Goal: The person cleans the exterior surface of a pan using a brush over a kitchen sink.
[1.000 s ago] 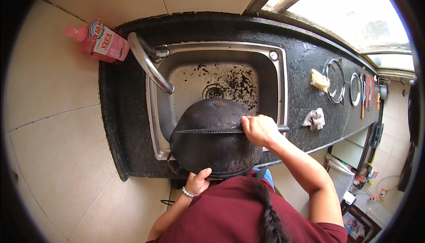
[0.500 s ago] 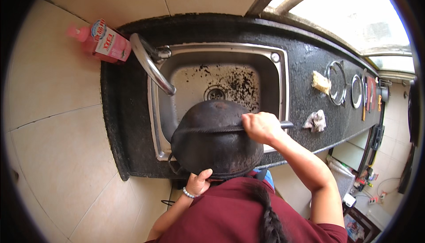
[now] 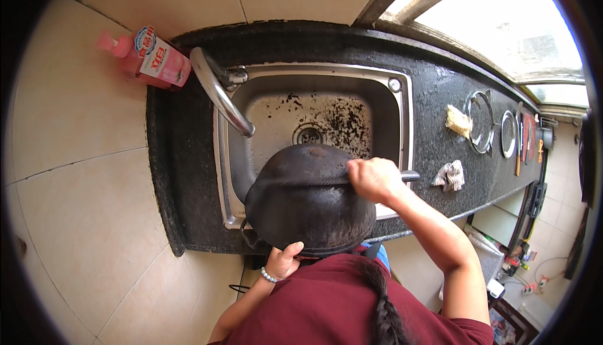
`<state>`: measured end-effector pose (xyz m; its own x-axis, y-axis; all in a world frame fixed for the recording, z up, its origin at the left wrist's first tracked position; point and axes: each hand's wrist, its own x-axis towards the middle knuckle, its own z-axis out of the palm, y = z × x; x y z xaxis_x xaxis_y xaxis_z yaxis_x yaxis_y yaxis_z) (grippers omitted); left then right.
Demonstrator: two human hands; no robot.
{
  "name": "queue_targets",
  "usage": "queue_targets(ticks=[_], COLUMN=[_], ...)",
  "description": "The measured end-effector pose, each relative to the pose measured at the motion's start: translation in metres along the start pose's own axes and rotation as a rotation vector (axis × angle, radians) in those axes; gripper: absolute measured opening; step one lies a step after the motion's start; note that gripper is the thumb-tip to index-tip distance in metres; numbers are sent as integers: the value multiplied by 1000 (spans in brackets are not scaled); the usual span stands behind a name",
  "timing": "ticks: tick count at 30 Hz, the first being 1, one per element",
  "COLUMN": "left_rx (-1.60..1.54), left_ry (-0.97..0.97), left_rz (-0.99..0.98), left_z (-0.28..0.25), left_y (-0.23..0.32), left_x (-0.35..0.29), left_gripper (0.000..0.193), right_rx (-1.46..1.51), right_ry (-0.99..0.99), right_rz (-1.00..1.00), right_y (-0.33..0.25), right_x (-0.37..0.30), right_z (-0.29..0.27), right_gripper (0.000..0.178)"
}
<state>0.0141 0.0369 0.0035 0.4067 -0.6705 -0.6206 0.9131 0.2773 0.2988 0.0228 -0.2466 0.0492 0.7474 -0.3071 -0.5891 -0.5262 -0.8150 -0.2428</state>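
A blackened wok (image 3: 301,219) leans over the near edge of the sink, its scorched outside facing up. My left hand (image 3: 284,261) grips its near rim, thumb on the outer surface and the other fingers hidden beneath. A small loop handle (image 3: 249,237) sticks out at the wok's left. My right hand (image 3: 375,180) is closed round a long, thin, dark knife-like tool (image 3: 308,182), laid flat across the wok's outside. The end of its grip shows right of my fist. Its exact kind is hard to make out.
Black flakes lie in the steel sink (image 3: 406,103) around the drain. A curved tap (image 3: 220,97) and a pink pump bottle (image 3: 160,62) stand at left. On the right counter are a yellowish sponge (image 3: 458,121), a crumpled cloth (image 3: 449,176), a metal ring (image 3: 470,125) and knives.
The whole view has shifted slightly. The dark tool looks sharper now than its earlier blur, and my right hand stays at nearly the same place on the wok. My left grip is unchanged.
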Motion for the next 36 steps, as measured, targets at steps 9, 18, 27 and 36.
queue_targets(ticks=[9, 18, 27, 36], left_rx=[-14, 5, -23, 6], left_ry=[-50, -29, -31, -7], left_rz=[-206, -121, -136, -88], left_z=[-15, -13, -8, -6], left_y=[4, 1, 3, 3], left_x=[-2, -1, -2, -4], left_gripper=[56, 57, 57, 55], right_rx=[-43, 84, 129, 191], right_ry=[-151, -143, -181, -115], right_rz=[-43, 134, 228, 278], right_y=[-18, 16, 42, 77], right_x=[-2, 12, 27, 22], right_z=[-10, 6, 15, 35], right_gripper=[50, 56, 55, 52])
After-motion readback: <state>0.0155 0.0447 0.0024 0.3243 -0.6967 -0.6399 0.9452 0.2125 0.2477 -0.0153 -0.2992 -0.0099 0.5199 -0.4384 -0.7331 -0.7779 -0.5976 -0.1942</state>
